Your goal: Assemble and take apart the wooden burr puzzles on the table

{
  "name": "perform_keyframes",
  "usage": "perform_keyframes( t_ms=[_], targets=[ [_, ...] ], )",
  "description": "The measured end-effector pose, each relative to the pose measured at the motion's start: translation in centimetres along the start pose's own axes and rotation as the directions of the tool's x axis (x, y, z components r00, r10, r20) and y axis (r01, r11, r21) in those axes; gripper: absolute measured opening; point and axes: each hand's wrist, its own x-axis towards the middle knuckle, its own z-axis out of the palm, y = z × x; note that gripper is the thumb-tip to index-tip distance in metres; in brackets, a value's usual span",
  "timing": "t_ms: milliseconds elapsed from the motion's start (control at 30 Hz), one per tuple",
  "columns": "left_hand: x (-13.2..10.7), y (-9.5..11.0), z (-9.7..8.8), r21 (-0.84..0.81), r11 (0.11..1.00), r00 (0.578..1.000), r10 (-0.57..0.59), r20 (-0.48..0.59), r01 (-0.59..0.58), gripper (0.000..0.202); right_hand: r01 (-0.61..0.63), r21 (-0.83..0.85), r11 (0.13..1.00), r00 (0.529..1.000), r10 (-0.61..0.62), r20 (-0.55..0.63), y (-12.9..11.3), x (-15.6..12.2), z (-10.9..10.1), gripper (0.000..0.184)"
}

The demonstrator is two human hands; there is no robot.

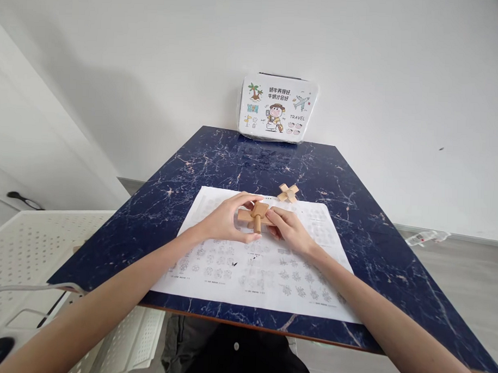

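My left hand (227,219) and my right hand (289,229) both grip a wooden interlocking puzzle (256,216) made of crossed bars, held just above a white instruction sheet (254,274). The fingers of each hand curl around the ends of the puzzle's horizontal bar. A short bar sticks out of its middle toward me. A second, smaller wooden cross puzzle (288,193) lies on the dark blue marble-patterned table (365,228), just beyond my right hand and apart from it.
A white case with cartoon travel pictures (277,107) leans against the wall at the table's far edge. A white perforated basket (38,255) stands to the left, below table height. The table's near edge is close to my body.
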Motion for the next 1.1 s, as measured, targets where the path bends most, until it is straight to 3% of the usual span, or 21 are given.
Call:
perform_keyframes(
  t_ms=[167, 433, 800, 1100],
  targets=[
    [-0.1, -0.6, 0.1, 0.113, 0.994, 1.0, 0.005, 0.001, -0.005, 0.084, -0.035, 0.025, 0.999, 0.998, 0.037, -0.057, 0.4, 0.2, 0.2, 0.05],
    [-0.1, -1.2, 0.1, 0.129, 0.991, 0.999, -0.043, 0.022, 0.04, 0.086, -0.009, 0.048, 0.999, 0.996, 0.014, -0.09, 0.2, 0.4, 0.3, 0.04],
    [0.1, -1.8, 0.0, 0.152, 0.986, 0.996, -0.08, 0.024, 0.076, 0.077, -0.069, -0.067, 0.995, 0.991, 0.06, -0.118, 0.2, 0.7, 0.3, 0.033],
    [0.3, -1.5, 0.0, 0.148, 0.985, 0.995, -0.095, 0.023, 0.091, 0.072, -0.1, -0.049, 0.994, 0.99, 0.095, -0.104, 0.0, 0.7, 0.3, 0.031]
  ],
)
